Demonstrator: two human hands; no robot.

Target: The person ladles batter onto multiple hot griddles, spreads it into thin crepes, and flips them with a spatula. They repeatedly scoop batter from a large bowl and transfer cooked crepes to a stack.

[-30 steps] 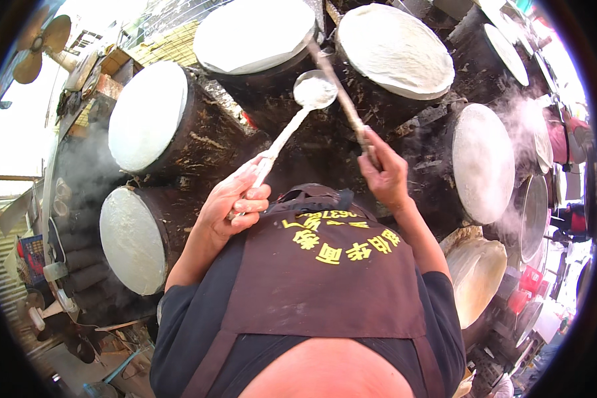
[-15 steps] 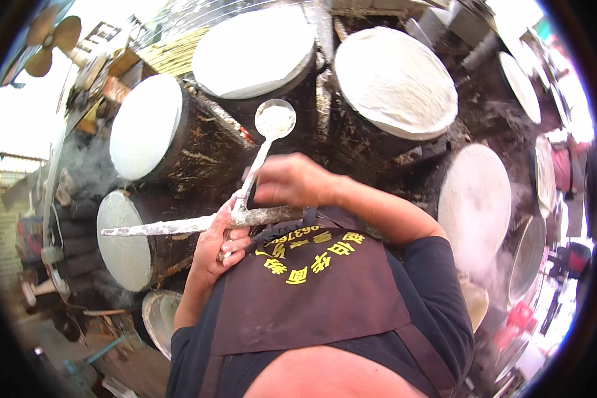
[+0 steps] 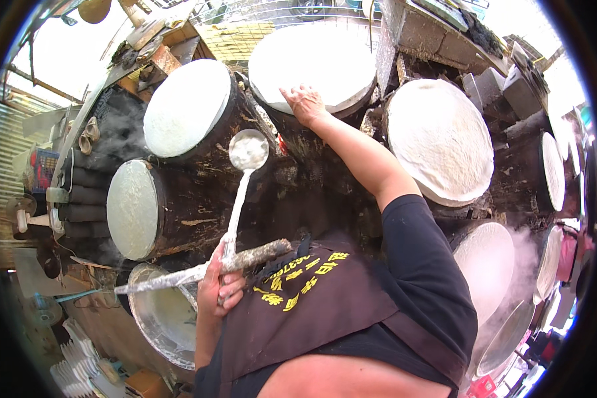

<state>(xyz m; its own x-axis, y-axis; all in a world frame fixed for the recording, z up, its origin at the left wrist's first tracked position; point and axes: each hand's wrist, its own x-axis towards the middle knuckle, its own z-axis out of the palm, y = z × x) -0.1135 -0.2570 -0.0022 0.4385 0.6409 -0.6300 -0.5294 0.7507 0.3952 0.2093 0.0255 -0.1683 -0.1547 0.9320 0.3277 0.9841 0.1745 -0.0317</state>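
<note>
My left hand (image 3: 222, 288) is closed round two white-crusted tools held crosswise in front of my apron. One is a ladle (image 3: 239, 202), its round bowl (image 3: 249, 150) pointing away and wet with white batter. The other is a tapered wooden stick (image 3: 172, 277), thin end to the left, thick bare end against the apron. My right arm reaches forward. Its hand (image 3: 305, 105) lies at the near edge of a bright white round sheet (image 3: 312, 63) on a dark drum-like stove, fingers stretched out. Whether the fingertips press on the sheet, I cannot tell.
Several round white tops ring me: two at left (image 3: 187, 108) (image 3: 132, 209), a wrinkled one at right (image 3: 441, 141), and a steaming one at lower right (image 3: 485, 268). A shallow metal pan (image 3: 166, 318) stands at lower left. Concrete blocks (image 3: 438, 41) sit at the back right.
My right hand has moved from beside the ladle handle out to the far white sheet. The left hand keeps both tools. The view has shifted, with the stoves now further right.
</note>
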